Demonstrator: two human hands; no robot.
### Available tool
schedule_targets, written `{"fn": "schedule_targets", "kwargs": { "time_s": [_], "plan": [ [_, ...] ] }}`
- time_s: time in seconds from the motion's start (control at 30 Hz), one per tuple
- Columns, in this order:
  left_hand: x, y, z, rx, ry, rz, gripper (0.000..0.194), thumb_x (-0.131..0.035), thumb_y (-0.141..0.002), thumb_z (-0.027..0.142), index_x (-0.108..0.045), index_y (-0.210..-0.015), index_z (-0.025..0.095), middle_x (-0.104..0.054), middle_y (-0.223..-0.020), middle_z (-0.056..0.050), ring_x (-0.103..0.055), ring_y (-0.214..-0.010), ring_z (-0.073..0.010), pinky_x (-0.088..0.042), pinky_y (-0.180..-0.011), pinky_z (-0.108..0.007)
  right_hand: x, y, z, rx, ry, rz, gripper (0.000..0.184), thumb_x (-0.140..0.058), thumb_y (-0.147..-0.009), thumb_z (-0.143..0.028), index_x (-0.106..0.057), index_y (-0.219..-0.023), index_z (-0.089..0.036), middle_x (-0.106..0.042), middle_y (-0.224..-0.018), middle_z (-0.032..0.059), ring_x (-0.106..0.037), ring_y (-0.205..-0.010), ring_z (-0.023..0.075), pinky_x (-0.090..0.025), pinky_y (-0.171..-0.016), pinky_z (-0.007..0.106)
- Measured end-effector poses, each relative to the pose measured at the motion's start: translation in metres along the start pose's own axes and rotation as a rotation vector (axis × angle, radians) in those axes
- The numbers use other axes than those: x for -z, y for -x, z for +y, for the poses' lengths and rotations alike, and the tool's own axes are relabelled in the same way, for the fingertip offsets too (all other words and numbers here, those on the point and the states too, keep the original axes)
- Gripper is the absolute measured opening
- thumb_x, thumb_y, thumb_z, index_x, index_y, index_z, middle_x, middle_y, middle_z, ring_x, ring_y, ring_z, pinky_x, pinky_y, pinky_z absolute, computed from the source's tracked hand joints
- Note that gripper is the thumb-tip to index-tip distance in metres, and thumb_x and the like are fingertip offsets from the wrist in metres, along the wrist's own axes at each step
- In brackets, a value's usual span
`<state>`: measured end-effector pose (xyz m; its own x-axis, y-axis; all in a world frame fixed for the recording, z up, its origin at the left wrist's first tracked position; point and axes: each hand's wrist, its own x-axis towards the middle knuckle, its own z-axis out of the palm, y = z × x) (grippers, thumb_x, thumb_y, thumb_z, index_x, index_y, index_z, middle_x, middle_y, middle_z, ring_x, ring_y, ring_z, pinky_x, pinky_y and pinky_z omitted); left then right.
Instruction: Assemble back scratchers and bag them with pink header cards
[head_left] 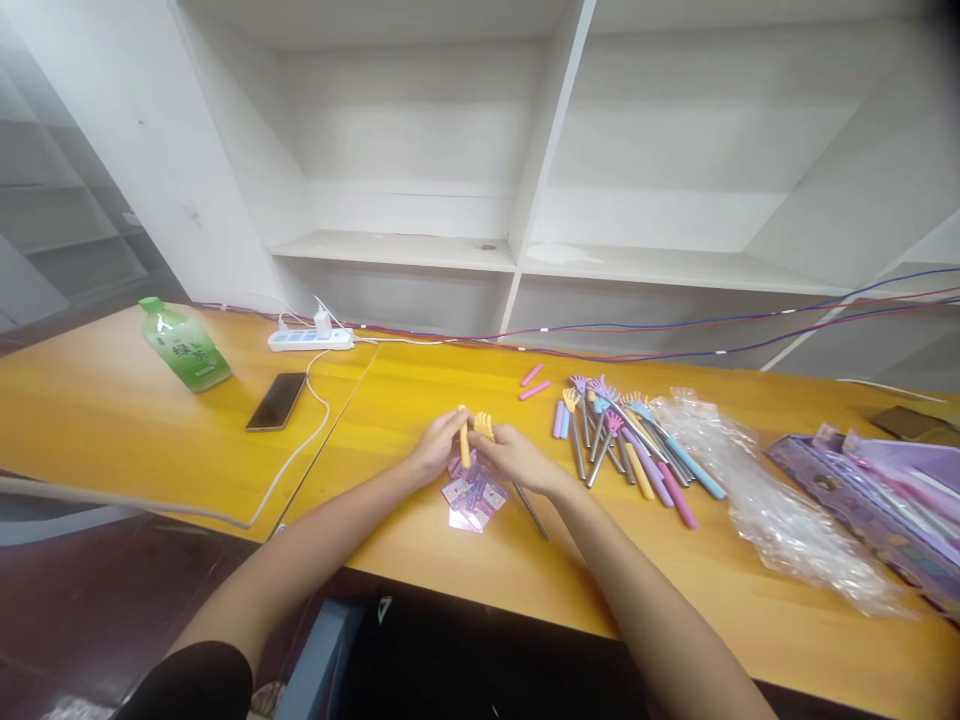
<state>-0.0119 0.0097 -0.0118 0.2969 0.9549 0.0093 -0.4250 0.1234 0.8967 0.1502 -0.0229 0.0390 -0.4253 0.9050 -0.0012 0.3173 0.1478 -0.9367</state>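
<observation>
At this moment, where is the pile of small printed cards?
In the head view, the card pile lies on the table near the centre, just below the left hand and the right hand, left of the heap of clawed sticks.

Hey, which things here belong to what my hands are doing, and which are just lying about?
Seemingly in the job:
yellow tube, in the left hand
yellow-headed back scratcher, in the right hand
piled back scratchers
pink tubes
printed cards

Probably just lying about:
green tea bottle
smartphone
power strip
</observation>
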Motion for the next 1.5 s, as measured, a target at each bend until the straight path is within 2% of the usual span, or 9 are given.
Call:
{"fn": "schedule_targets", "kwargs": {
  "time_s": [0.1,0.2,0.27,0.33,0.4,0.5,0.67,1.13,1.5],
  "plan": [
    [0.007,-0.004,0.009,-0.005,-0.017,0.029,0.061,-0.077,-0.076,0.074,-0.052,-0.080,0.019,-0.055,-0.071,0.003,-0.059,-0.060,-0.0111,-0.047,-0.057,-0.024,0.027,-0.003,0.017,-0.014,-0.321,0.078,0.053,-0.063,-0.090,-0.066,-0.056,-0.066,-0.019,-0.043,-0.051,-0.0037,-0.029,-0.041,0.0078,-0.024,-0.039,0.025],
    [0.014,-0.009,0.017,0.003,-0.133,0.016,0.056,-0.068,-0.086,0.073,-0.048,-0.083,0.021,-0.043,-0.063,0.007,-0.041,-0.046,-0.0070,-0.030,-0.045,-0.021,0.065,-0.010,0.033,0.051,-0.448,0.269,0.053,-0.061,-0.087,-0.073,-0.062,-0.078,-0.020,-0.054,-0.064,-0.0001,-0.039,-0.048,0.0098,-0.034,-0.040,0.024],
    [0.018,-0.010,0.019,-0.005,-0.271,0.007,0.047,-0.061,-0.094,0.067,-0.054,-0.090,0.020,-0.039,-0.063,0.008,-0.029,-0.044,-0.0057,-0.020,-0.044,-0.021,0.088,-0.015,0.046,0.094,-0.543,0.440,0.054,-0.063,-0.087,-0.073,-0.061,-0.076,-0.021,-0.057,-0.071,0.0010,-0.041,-0.052,0.0091,-0.033,-0.039,0.021],
    [0.020,-0.010,0.020,-0.049,-0.463,0.000,0.038,-0.058,-0.098,0.058,-0.060,-0.099,0.020,-0.046,-0.068,0.005,-0.034,-0.049,-0.0079,-0.024,-0.047,-0.022,0.102,-0.018,0.060,0.101,-0.678,0.583,0.053,-0.066,-0.088,-0.072,-0.061,-0.075,-0.020,-0.054,-0.069,-0.0014,-0.032,-0.046,0.0058,-0.025,-0.035,0.018],
    [0.021,-0.009,0.021,-0.164,-0.706,-0.026,0.030,-0.058,-0.100,0.050,-0.065,-0.105,0.021,-0.062,-0.084,-0.001,-0.054,-0.067,-0.0129,-0.040,-0.059,-0.025,0.109,-0.020,0.071,0.087,-0.815,0.657,0.052,-0.067,-0.090,-0.069,-0.062,-0.077,-0.020,-0.050,-0.067,-0.0044,-0.021,-0.042,0.0033,-0.018,-0.032,0.016],
    [0.023,-0.007,0.023,-0.319,-1.053,-0.112,0.031,-0.056,-0.102,0.046,-0.072,-0.114,0.022,-0.072,-0.113,-0.007,-0.064,-0.105,-0.0218,-0.048,-0.090,-0.033,0.107,-0.022,0.081,0.094,-0.933,0.711,0.050,-0.066,-0.093,-0.067,-0.059,-0.080,-0.020,-0.050,-0.066,-0.0060,-0.022,-0.040,0.0021,-0.019,-0.031,0.014],
    [0.026,-0.007,0.026,-0.319,-1.283,-0.237,0.043,-0.048,-0.106,0.050,-0.074,-0.126,0.023,-0.072,-0.112,-0.008,-0.064,-0.105,-0.0240,-0.046,-0.093,-0.036,0.093,-0.023,0.075,0.146,-1.007,0.737,0.046,-0.067,-0.095,-0.063,-0.057,-0.083,-0.020,-0.051,-0.066,-0.0069,-0.024,-0.039,0.0011,-0.020,-0.032,0.013],
    [0.024,-0.005,0.026,-0.365,-1.182,-0.236,0.033,-0.061,-0.099,0.051,-0.082,-0.105,0.028,-0.066,-0.089,-0.005,-0.059,-0.084,-0.0216,-0.043,-0.081,-0.031,0.075,-0.026,0.070,0.150,-0.910,0.746,0.048,-0.071,-0.090,-0.065,-0.055,-0.081,-0.020,-0.050,-0.069,-0.0060,-0.029,-0.041,0.0019,-0.023,-0.035,0.016],
    [0.019,0.000,0.028,-0.411,-1.266,-0.217,0.032,-0.054,-0.104,0.045,-0.080,-0.100,0.026,-0.063,-0.087,-0.005,-0.059,-0.082,-0.0202,-0.039,-0.078,-0.030,0.074,-0.028,0.075,0.180,-0.761,0.801,0.055,-0.068,-0.086,-0.074,-0.056,-0.080,-0.021,-0.054,-0.070,-0.0048,-0.035,-0.042,0.0035,-0.024,-0.038,0.019]
  ]
}}
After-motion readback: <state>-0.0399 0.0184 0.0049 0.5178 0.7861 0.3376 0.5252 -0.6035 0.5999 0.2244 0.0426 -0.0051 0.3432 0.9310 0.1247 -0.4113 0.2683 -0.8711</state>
